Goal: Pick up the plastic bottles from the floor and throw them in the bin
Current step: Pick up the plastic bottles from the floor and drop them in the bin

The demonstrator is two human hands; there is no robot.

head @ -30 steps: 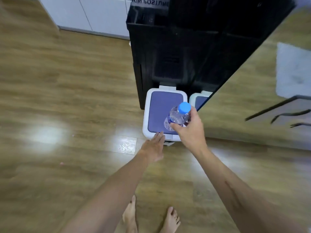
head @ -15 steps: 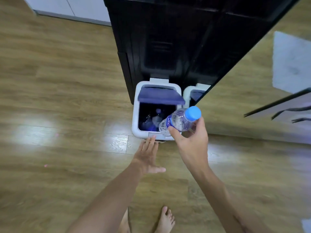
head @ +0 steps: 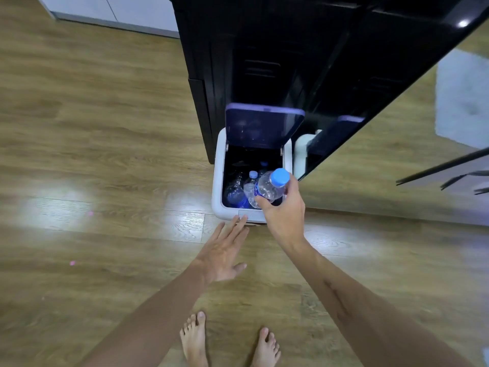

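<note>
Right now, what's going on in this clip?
A person stands barefoot in front of a small white bin whose purple lid is raised. The right hand grips a clear plastic bottle with a blue cap, holding it over the opening, not yet released. The left hand is open, its fingertips at the bin's front edge. Other bottles already lie inside.
</note>
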